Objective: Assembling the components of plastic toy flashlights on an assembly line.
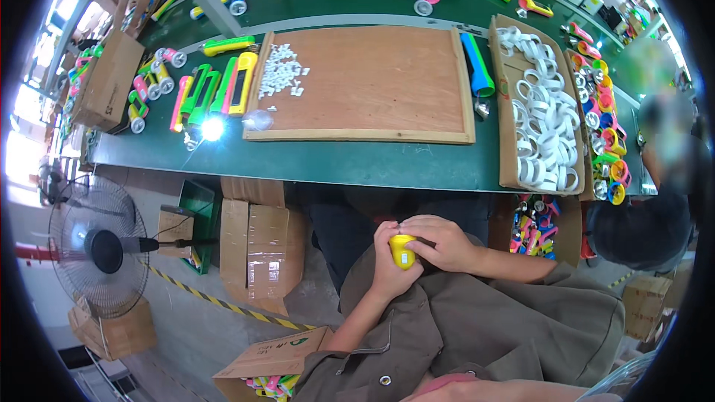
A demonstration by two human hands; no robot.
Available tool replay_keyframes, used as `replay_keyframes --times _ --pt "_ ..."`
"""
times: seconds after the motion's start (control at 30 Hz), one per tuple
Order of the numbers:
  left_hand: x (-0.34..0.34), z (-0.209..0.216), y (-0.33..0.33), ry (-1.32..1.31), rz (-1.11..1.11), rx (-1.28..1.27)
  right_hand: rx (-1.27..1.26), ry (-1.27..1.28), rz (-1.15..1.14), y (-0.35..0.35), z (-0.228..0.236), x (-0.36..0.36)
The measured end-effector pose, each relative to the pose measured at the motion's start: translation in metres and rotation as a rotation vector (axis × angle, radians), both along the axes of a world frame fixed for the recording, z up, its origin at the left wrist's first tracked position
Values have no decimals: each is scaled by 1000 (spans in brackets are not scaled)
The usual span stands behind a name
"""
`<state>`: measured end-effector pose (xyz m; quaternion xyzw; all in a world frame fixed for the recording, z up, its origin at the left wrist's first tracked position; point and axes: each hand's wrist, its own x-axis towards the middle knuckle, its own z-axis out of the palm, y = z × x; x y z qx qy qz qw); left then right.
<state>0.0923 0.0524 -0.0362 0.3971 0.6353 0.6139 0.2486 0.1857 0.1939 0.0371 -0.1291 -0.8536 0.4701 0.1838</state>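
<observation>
Above my lap, just short of the table edge, both hands are closed around a yellow plastic flashlight. My left hand wraps it from the left and below. From the right, my right hand grips its upper end, fingers meeting those of the left. Only the end toward me shows, with a small pale patch; the fingers hide the rest. On the table beyond lies a wooden board with a raised rim, and small white plastic pieces are heaped at its left.
A cardboard box of white rings stands right of the board, beside another box of colourful flashlight parts. Flashlights, one lit, lie to the left. A fan and carton stand below. Another person sits at far right.
</observation>
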Motion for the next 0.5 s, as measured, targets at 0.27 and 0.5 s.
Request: replay_keyframes --times 0.27,0.5 --pt "-8 8 -10 17 -95 -19 -58 -31 152 12 8 5" --pt "0 16 1 171 -107 27 -3 -75 179 14 29 20"
